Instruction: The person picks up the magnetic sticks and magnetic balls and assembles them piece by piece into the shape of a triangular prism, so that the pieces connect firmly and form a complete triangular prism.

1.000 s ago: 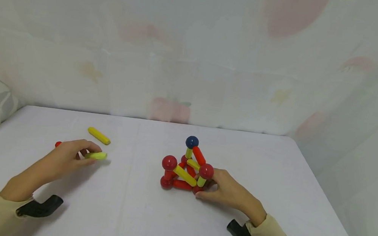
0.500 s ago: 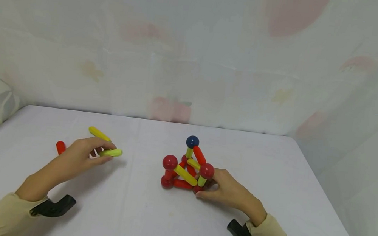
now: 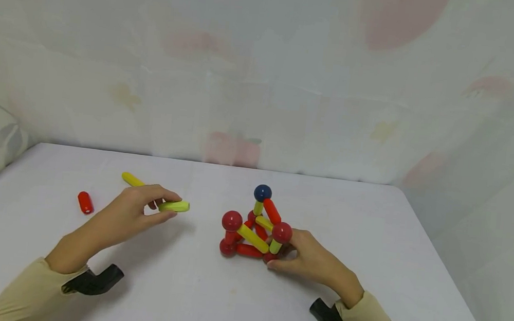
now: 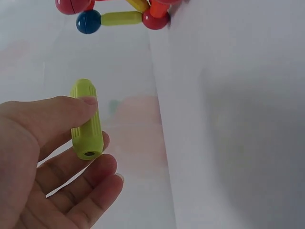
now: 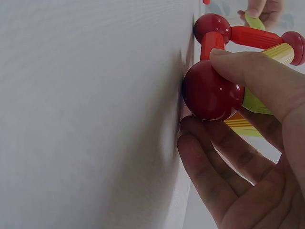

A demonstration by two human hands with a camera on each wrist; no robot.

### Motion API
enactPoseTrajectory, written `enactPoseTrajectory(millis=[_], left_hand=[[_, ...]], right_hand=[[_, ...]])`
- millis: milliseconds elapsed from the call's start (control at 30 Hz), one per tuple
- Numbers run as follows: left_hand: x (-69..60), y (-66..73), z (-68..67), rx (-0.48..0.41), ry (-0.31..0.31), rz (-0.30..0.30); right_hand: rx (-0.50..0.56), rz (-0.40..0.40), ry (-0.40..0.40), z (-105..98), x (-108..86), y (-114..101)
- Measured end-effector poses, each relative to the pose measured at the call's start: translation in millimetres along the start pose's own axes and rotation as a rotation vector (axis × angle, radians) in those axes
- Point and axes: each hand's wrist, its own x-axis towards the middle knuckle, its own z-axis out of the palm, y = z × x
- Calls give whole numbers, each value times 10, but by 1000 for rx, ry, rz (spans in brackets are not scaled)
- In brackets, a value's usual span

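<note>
My left hand [image 3: 133, 216] holds a lime-green magnetic rod [image 3: 175, 206] above the table, pinched between thumb and fingers. In the left wrist view the rod [image 4: 87, 129] shows ribbed sides and a dark magnet in its end. To its right stands a frame of magnetic rods and balls, with red balls, red and yellow rods [image 3: 253, 238], and a blue ball [image 3: 262, 192] on top at the back. My right hand [image 3: 317, 262] grips the frame's near right bottom corner. There, in the right wrist view, thumb and fingers hold a red ball [image 5: 209, 90].
A loose red rod [image 3: 85, 203] lies at the left of the white table [image 3: 206, 300]. Behind my left hand lies a yellow rod [image 3: 132, 179], partly covered by that hand. A printed cloth [image 3: 298, 118] hangs behind the table's far edge.
My left hand has carried the lime-green rod rightward, nearer the frame, uncovering the red rod and covering part of the yellow one. My right hand and the frame have stayed in place.
</note>
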Motion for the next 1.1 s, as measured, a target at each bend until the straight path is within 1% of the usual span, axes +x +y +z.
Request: enactPoseTrajectory(millis=[233, 467, 633, 767, 967, 1100], left_hand=[[115, 159, 40, -1, -35, -50], [228, 294, 72, -15, -22, -11], [300, 384, 107, -30, -31, -4], [349, 442, 149, -51, -41, 5], [436, 543, 194, -72, -10, 50], [501, 635, 214, -88, -21, 51]], right_hand=[[-2, -14, 0, 3, 7, 11], [6, -8, 2, 5, 12, 19], [10, -7, 4, 7, 8, 16], [15, 9, 2, 0, -1, 1], [22, 21, -1, -13, -5, -6], [23, 12, -3, -8, -3, -2]])
